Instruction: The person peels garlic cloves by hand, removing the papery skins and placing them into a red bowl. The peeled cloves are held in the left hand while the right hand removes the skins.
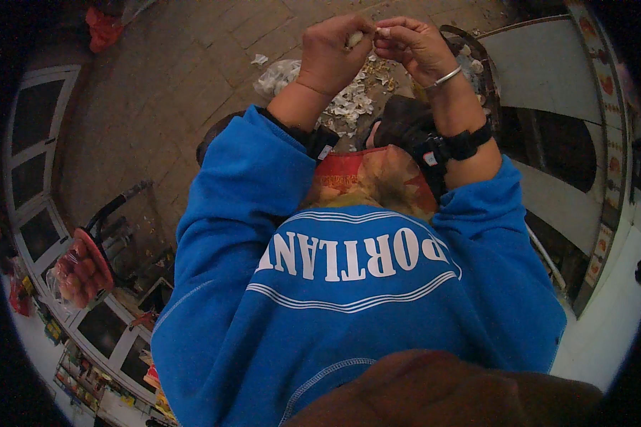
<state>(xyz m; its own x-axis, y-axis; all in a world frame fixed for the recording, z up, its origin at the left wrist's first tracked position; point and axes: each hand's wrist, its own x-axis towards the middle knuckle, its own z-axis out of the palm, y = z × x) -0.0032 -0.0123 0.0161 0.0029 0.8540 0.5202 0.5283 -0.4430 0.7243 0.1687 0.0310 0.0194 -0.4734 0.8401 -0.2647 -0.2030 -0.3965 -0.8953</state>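
Both bare hands are raised at the top of the view, their fingertips meeting. My left hand (335, 50) is closed around a pale piece, apparently garlic (355, 39), mostly hidden by the fingers. My right hand (414, 48), with a metal bangle at its wrist, pinches a small pale bit (384, 32) between thumb and forefinger against the left fingertips. Under the hands, white papery peelings (352, 101) and yellowish scraps (383, 74) lie strewn on the paved floor. Beside them, left of the peelings, is a clear plastic bag (275, 77) with pale contents.
A dark-rimmed basket (473, 40) holding pale, bulb-like pieces stands by my right forearm. Further right is a pale panelled counter or cabinet (550, 69). A red plate or tray (93, 248) with bagged reddish round items is at left, near a dark curved handle (115, 205).
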